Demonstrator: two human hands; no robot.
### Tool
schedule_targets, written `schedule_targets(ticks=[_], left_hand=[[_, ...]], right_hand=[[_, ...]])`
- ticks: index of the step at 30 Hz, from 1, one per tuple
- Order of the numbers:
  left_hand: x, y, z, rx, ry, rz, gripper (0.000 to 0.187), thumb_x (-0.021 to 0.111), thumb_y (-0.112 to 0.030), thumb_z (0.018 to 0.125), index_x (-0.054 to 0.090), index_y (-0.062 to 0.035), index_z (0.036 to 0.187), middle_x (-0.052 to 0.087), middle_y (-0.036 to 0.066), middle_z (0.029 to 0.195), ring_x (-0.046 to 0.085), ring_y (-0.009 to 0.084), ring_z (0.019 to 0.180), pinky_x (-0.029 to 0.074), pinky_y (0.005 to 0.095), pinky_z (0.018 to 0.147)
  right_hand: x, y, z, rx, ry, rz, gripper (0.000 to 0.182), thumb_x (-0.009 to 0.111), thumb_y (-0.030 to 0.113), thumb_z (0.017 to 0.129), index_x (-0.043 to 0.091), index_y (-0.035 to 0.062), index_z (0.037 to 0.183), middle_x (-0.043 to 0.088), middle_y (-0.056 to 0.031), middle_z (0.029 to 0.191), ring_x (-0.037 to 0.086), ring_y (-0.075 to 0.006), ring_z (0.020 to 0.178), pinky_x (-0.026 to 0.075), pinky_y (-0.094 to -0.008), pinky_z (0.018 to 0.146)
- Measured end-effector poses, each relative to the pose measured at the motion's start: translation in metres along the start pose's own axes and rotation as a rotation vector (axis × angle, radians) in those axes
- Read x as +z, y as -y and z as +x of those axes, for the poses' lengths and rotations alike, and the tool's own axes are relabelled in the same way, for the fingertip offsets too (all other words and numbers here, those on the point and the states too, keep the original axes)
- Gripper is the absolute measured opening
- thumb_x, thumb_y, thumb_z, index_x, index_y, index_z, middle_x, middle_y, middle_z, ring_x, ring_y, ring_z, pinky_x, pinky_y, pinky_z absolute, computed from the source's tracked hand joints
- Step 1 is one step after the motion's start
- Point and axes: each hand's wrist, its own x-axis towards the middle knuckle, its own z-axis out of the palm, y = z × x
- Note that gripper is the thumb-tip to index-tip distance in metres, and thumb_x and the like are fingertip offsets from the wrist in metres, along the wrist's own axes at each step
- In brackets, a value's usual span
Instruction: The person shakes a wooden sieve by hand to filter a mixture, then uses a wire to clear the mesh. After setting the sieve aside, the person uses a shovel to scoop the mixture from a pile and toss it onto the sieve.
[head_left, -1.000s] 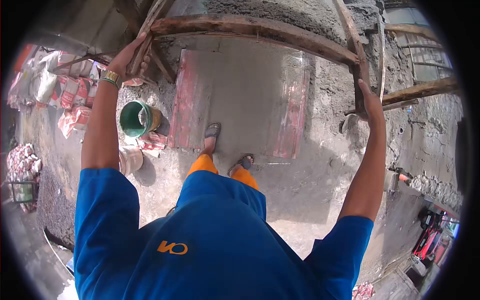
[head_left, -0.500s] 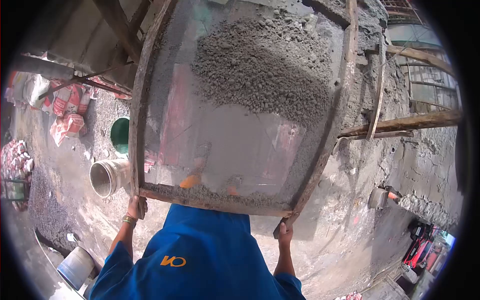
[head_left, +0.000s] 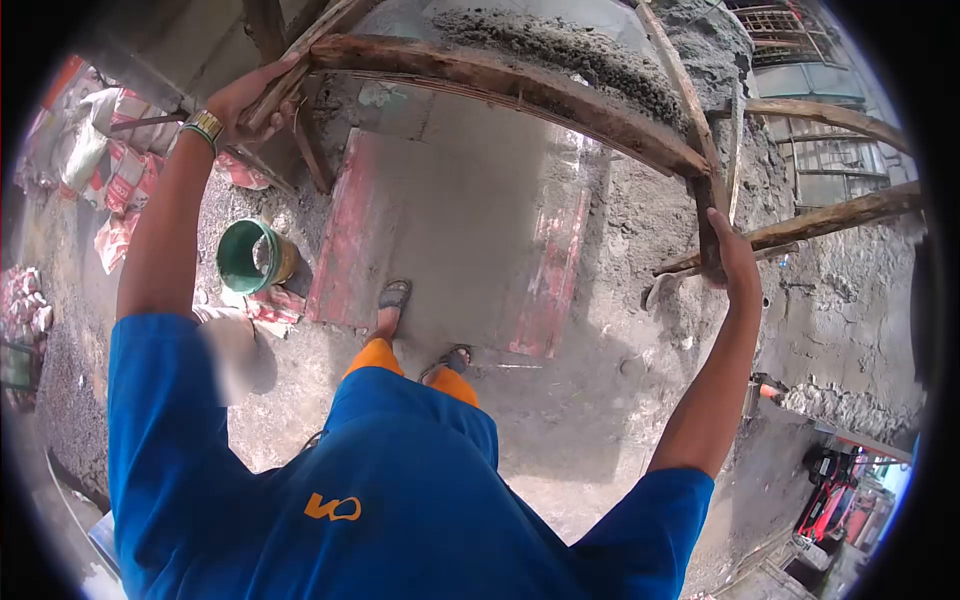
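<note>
Left hand (head_left: 250, 108): curled around the left wooden handle of the sieve, fingers closed on the wood, with a watch (head_left: 205, 125) on the wrist.
Right hand (head_left: 737, 255): closed on the right handle, thumb against the wood; far fingers hidden, so cannot tell how tight.
Wooden sieve (head_left: 520, 90): held between both hands, out in front of the body, near the top of the view.
Gritty gray mix (head_left: 570, 45): in a dark, lumpy heap past the near bar.
Flat board (head_left: 450, 225): on the ground, gray in the middle, with pink-red sides.
Sandals (head_left: 395, 293): on both feet, by the near edge of the board.
Green bucket (head_left: 240, 257): left of the board, tipped toward the view.
</note>
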Motion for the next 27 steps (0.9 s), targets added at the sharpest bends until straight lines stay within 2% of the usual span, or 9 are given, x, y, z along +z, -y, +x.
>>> schedule_targets(ticks=[3, 4, 6, 9, 13, 16, 19, 21, 27], left_hand=[[-0.004, 0.041, -0.02, -0.011, 0.001, 0.038, 0.056, 0.052, -0.068, 0.086, 0.056, -0.0123, 0.088, 0.052, -0.003, 0.059, 0.052, 0.0062, 0.043, 0.044, 0.0198, 0.036], [-0.01, 0.088, -0.016, -0.033, -0.064, 0.034, 0.054, 0.055, -0.066, 0.086, 0.055, -0.012, 0.087, 0.053, 0.0, 0.064, 0.051, 0.0085, 0.044, 0.041, 0.0216, 0.037], [-0.027, 0.211, -0.005, -0.062, -0.067, -0.022, 0.06, 0.05, -0.072, 0.084, 0.058, -0.0128, 0.092, 0.053, 0.0, 0.062, 0.052, 0.013, 0.044, 0.043, 0.0263, 0.04], [-0.036, 0.367, -0.047, -0.152, -0.077, -0.134, 0.064, 0.044, -0.072, 0.087, 0.059, -0.0106, 0.098, 0.053, 0.004, 0.06, 0.053, 0.0152, 0.046, 0.044, 0.0288, 0.043], [-0.053, 0.492, -0.121, -0.044, -0.093, -0.172, 0.065, 0.046, -0.068, 0.088, 0.057, -0.004, 0.097, 0.051, 0.006, 0.056, 0.051, 0.0175, 0.043, 0.042, 0.03, 0.041], [-0.04, 0.47, -0.092, -0.073, -0.12, -0.226, 0.064, 0.047, -0.067, 0.088, 0.057, -0.0043, 0.095, 0.05, 0.006, 0.056, 0.05, 0.0175, 0.043, 0.042, 0.0296, 0.04], [0.001, 0.334, -0.01, -0.179, -0.125, -0.159, 0.065, 0.046, -0.072, 0.086, 0.058, -0.009, 0.092, 0.052, 0.003, 0.06, 0.051, 0.0149, 0.046, 0.043, 0.0292, 0.043], [0.011, 0.232, 0.033, -0.175, -0.157, -0.042, 0.066, 0.048, -0.076, 0.082, 0.059, -0.0112, 0.082, 0.051, 0.001, 0.062, 0.05, 0.0135, 0.048, 0.044, 0.0297, 0.045], [-0.005, -0.018, -0.002, 0.007, 0.013, -0.077, 0.053, 0.056, -0.064, 0.087, 0.058, -0.0105, 0.087, 0.054, -0.003, 0.063, 0.052, 0.0082, 0.045, 0.046, 0.0216, 0.039]], right_hand=[[0.049, -0.057, -0.033, -0.125, -0.043, 0.121, 0.058, 0.062, 0.05, 0.086, 0.06, -0.0036, 0.108, 0.061, -0.0111, 0.078, 0.061, -0.0214, 0.066, 0.047, -0.0332, 0.05], [0.085, -0.074, -0.061, 0.047, -0.091, 0.114, 0.051, 0.063, 0.043, 0.088, 0.059, -0.0022, 0.11, 0.064, -0.0133, 0.089, 0.062, -0.0222, 0.079, 0.05, -0.0339, 0.061], [0.172, -0.189, -0.082, -0.096, -0.158, 0.256, 0.045, 0.068, 0.036, 0.086, 0.059, -0.0017, 0.109, 0.065, -0.0148, 0.096, 0.061, -0.0238, 0.089, 0.046, -0.0366, 0.085], [0.237, -0.3, -0.144, 0.021, 0.013, 0.445, 0.029, 0.066, 0.023, 0.089, 0.057, 0.0006, 0.105, 0.059, -0.0028, 0.084, 0.053, -0.0109, 0.075, 0.046, -0.0285, 0.069], [0.256, -0.369, -0.202, 0.154, 0.092, 0.557, 0.035, 0.064, 0.022, 0.088, 0.056, 0.001, 0.116, 0.059, -0.0005, 0.094, 0.053, -0.0091, 0.083, 0.045, -0.0274, 0.074], [0.264, -0.36, -0.162, 0.082, 0.014, 0.525, 0.035, 0.064, 0.025, 0.089, 0.058, 0.0, 0.112, 0.06, -0.0004, 0.091, 0.054, -0.0098, 0.082, 0.045, -0.0278, 0.072], [0.231, -0.274, -0.047, 0.081, 0.014, 0.334, 0.046, 0.065, 0.039, 0.088, 0.064, -0.0056, 0.097, 0.061, -0.0042, 0.081, 0.053, -0.0104, 0.071, 0.045, -0.03, 0.064], [0.175, -0.177, 0.005, -0.048, -0.137, 0.181, 0.059, 0.066, 0.049, 0.085, 0.063, -0.008, 0.102, 0.066, -0.0148, 0.084, 0.061, -0.0224, 0.083, 0.047, -0.0356, 0.077], [-0.012, 0.023, 0.015, -0.148, -0.085, -0.065, 0.073, 0.057, 0.059, 0.082, 0.062, -0.0114, 0.103, 0.063, -0.0139, 0.077, 0.062, -0.0233, 0.061, 0.049, -0.0356, 0.052]])
